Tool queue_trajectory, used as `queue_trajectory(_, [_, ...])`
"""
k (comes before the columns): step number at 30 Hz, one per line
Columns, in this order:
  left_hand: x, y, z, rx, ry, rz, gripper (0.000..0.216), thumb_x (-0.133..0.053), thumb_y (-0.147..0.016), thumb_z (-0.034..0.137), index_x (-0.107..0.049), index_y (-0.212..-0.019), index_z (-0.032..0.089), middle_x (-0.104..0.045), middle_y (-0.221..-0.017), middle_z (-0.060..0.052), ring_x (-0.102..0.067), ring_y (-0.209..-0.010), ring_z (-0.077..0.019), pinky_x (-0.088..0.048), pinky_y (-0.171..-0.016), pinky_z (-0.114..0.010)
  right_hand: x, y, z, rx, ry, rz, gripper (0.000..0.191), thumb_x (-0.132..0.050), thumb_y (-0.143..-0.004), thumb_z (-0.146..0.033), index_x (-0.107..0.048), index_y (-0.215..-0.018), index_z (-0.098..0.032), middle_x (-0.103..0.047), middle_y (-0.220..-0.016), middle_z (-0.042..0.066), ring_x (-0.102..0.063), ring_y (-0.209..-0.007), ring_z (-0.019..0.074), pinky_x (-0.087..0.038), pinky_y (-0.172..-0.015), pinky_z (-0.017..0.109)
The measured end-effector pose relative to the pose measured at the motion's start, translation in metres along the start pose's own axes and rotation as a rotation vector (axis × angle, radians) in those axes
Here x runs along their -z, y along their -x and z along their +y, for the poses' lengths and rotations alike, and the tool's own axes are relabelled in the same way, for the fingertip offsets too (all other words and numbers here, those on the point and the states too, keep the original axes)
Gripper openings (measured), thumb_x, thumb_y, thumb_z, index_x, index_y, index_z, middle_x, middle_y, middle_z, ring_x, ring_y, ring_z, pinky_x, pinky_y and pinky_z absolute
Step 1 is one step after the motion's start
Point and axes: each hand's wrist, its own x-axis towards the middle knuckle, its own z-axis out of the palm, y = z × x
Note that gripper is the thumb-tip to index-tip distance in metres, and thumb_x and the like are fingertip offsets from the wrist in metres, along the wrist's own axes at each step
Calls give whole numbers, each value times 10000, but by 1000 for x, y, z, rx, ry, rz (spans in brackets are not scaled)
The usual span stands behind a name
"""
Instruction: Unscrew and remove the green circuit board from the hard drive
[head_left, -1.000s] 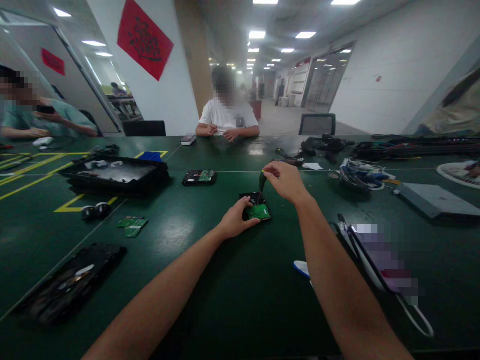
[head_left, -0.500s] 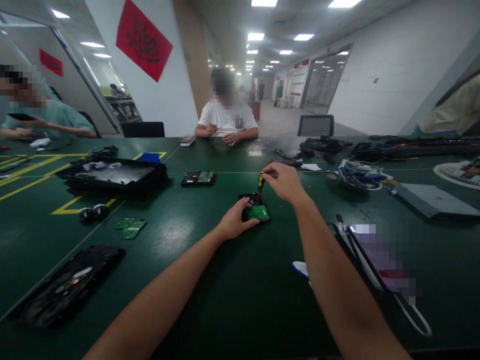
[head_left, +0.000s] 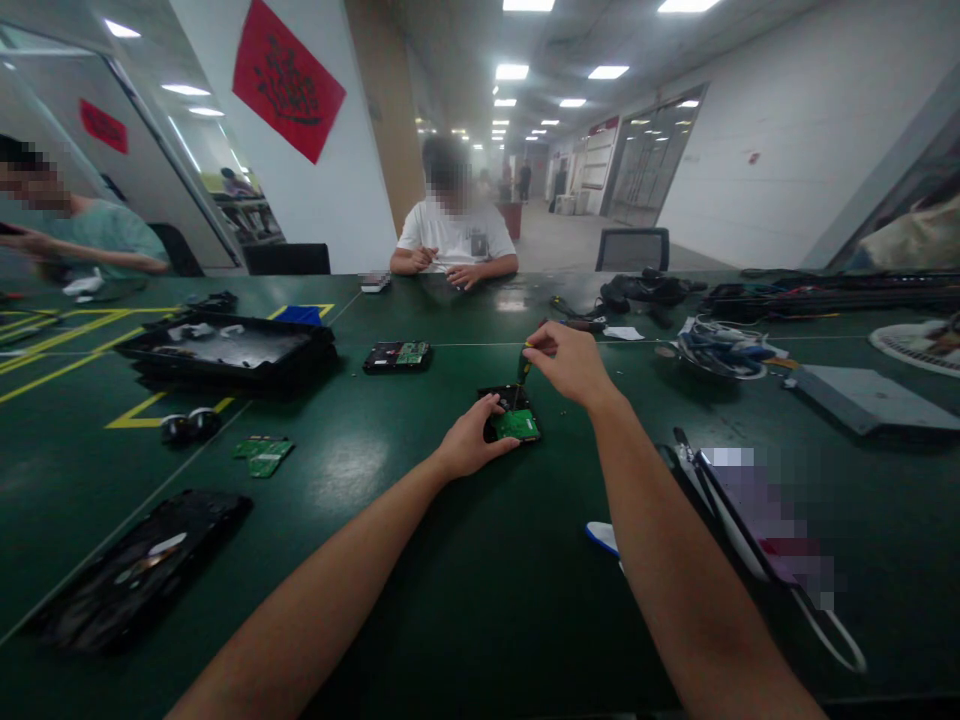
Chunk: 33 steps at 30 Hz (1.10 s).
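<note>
A small black hard drive [head_left: 514,413] with a green circuit board on top lies on the dark green table [head_left: 480,580]. My left hand [head_left: 471,441] grips its near left corner, fingers curled around the edge. My right hand [head_left: 571,363] pinches the top of a small screwdriver [head_left: 522,370] with a yellow and black handle. The screwdriver stands upright with its tip on the far part of the drive.
Another hard drive [head_left: 397,355] lies beyond. A black tray [head_left: 225,350] sits at the left, loose green boards [head_left: 262,455] and a black drive part [head_left: 142,565] nearer me. Cables [head_left: 720,350] and a grey box [head_left: 870,398] lie right. A person in white [head_left: 454,240] sits opposite.
Both hands stay in place on the drive and screwdriver; the screwdriver handle shows slightly differently between my fingers. The person at the far left has shifted.
</note>
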Motion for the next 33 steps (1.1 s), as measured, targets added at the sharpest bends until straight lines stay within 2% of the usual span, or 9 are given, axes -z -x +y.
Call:
queue_trajectory(6, [1, 0, -1, 7, 4, -5, 635, -763, -791, 541, -569, -1305, 224, -472, -1551, -134, -426, -1457, -309, -360, -1199, -476, 1, -2, 0, 37, 5, -33, 99, -665, -875, -266, -719, -936, -209, -757, -945, 59, -697, -863, 212, -554, -833, 371])
queue_trajectory(13, [1, -1, -1, 18, 8, -8, 627, -776, -780, 523, -575, -1297, 229, -467, -1557, -127, -424, -1459, -311, -367, -1195, -479, 2, 0, -3, -12, 4, -17, 102, -669, -866, -276, -709, -922, -200, -757, -935, 66, -699, -872, 218, -552, -831, 374])
queue_trajectory(21, [3, 1, 4, 19, 5, -14, 619, -765, -791, 528, -573, -1298, 230, -461, -1561, -128, -421, -1460, -315, -367, -1195, -490, 2, -1, -1, 39, 21, -33, 121, -667, -857, -248, -721, -957, -208, -754, -991, 65, -699, -900, 222, -551, -871, 396])
queue_trajectory(25, [3, 0, 3, 27, 14, -7, 604, -779, -783, 506, -579, -1288, 241, -466, -1558, -118, -424, -1458, -317, -367, -1193, -496, 2, 0, -2, -17, -3, -19, 110, -696, -854, -284, -705, -929, -204, -755, -951, 67, -698, -881, 225, -556, -839, 388])
queue_trajectory(29, [2, 0, 3, 32, 16, -11, 604, -779, -784, 502, -580, -1289, 237, -468, -1557, -117, -424, -1458, -311, -363, -1196, -488, 3, -1, -3, -3, 5, -30, 126, -676, -883, -329, -712, -901, -210, -754, -921, 63, -694, -859, 217, -554, -828, 372])
queue_trajectory(33, [2, 0, 2, 17, 14, -7, 602, -775, -786, 507, -577, -1285, 233, -467, -1558, -115, -423, -1460, -305, -356, -1203, -475, 2, -1, -3, 26, 15, -38, 112, -668, -873, -278, -721, -941, -207, -754, -966, 64, -694, -873, 211, -554, -844, 371])
